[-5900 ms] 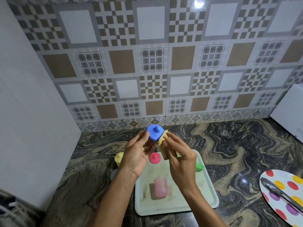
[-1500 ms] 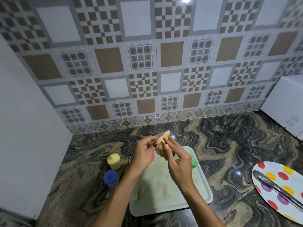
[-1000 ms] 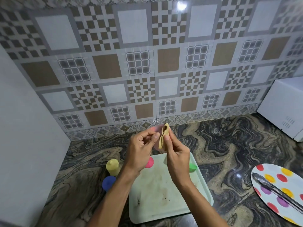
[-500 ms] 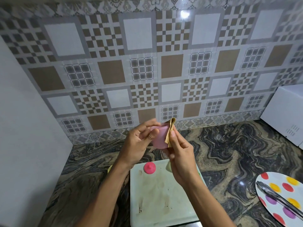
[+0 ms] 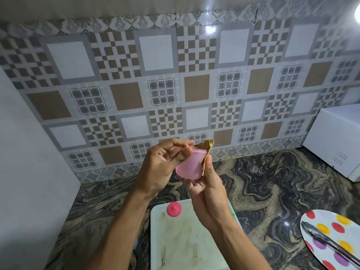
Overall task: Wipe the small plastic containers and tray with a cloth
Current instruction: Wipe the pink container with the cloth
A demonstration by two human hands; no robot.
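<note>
Two grips meet in the air above the bench (image 5: 263, 182), in front of the patterned wall tiles, with a small pink container (image 5: 188, 166) caught between them. The left grip (image 5: 161, 168) holds the container from its left side, fingers curled around the upper part near the rim and the thumb against the wall of it. The container is tilted, with its rim uppermost and leaning toward the tiles and its rounded base pointing down toward the right palm. The right grip (image 5: 206, 193) comes up from below and to the right. It pinches a tan cloth (image 5: 206, 151) flat against the container's right wall, and the top of the cloth curls over the rim. The container is thus clear of the bench and well above the tray.

Below the wrists, a pale green tray (image 5: 185, 240) lies on the bench, with dark smears on its floor. A pink lid (image 5: 174, 209) sits knob up near its far left corner. Well apart on the right, a spotted plate (image 5: 327, 217) carries metal tongs (image 5: 331, 242). A white appliance (image 5: 335, 141) stands against the wall beyond it.
</note>
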